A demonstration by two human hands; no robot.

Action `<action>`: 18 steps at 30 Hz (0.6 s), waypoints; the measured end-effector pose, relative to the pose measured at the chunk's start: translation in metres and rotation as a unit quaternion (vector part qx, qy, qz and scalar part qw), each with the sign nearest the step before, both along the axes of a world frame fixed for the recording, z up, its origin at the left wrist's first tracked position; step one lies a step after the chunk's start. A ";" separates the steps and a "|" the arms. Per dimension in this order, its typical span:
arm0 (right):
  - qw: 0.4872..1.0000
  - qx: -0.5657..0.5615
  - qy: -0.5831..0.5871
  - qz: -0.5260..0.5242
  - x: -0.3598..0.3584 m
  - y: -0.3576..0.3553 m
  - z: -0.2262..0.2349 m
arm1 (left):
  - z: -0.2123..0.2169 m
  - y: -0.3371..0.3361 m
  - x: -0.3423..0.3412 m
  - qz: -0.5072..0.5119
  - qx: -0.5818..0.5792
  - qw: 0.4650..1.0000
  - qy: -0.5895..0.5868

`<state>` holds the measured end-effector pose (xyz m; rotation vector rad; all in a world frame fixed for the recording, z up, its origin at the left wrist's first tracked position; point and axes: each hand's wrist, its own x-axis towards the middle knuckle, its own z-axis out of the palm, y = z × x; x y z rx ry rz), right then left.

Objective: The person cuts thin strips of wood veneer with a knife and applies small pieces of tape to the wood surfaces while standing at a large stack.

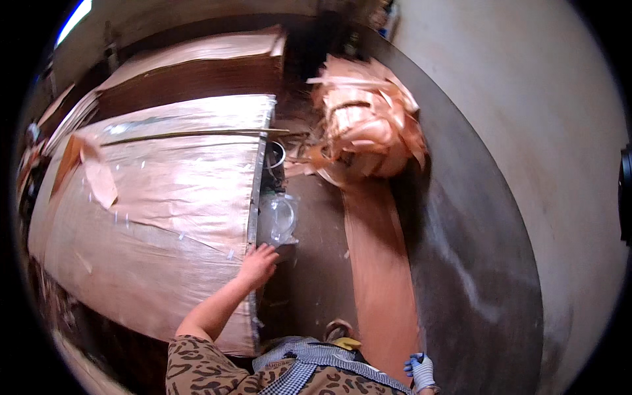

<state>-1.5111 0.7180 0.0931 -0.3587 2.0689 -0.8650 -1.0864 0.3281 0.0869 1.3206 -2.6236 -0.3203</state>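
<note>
My bare left hand reaches over the right edge of a low table, fingers apart and holding nothing. A large thin wood veneer sheet with small pale tape pieces covers the table. Just beyond the hand, a clear plastic bag lies beside the table. My right hand, in a white glove with blue fingertips, is low at the right with its fingers curled; whatever they may hold is hidden. It is near the right edge of a long reddish veneer strip on the floor.
A bulky heap of torn veneer stands at the strip's far end. A long thin stick lies across the table beyond a loose veneer piece. Stacked veneer sheets rise behind the table. A pale wall bounds the right side.
</note>
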 end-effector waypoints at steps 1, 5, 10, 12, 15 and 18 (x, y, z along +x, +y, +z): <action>0.998 -0.015 0.039 0.041 -0.036 -0.029 -0.010 | -0.006 0.000 -0.023 -0.012 -0.018 1.000 -0.011; 0.943 -0.023 0.211 0.257 -0.083 -0.187 0.016 | -0.023 0.021 -0.052 0.059 -0.018 0.997 -0.041; 0.851 -0.107 0.263 0.442 -0.106 -0.367 0.041 | -0.016 -0.005 -0.052 0.219 0.004 0.975 -0.038; 0.823 -0.088 0.322 0.460 -0.119 -0.429 0.039 | -0.016 -0.044 -0.060 0.260 -0.015 0.965 -0.026; 0.802 -0.097 0.342 0.480 -0.129 -0.494 0.031 | -0.026 -0.109 -0.071 0.297 -0.058 0.953 -0.004; 0.788 -0.113 0.343 0.498 -0.149 -0.536 0.028 | -0.021 -0.188 -0.098 0.303 -0.064 0.951 0.024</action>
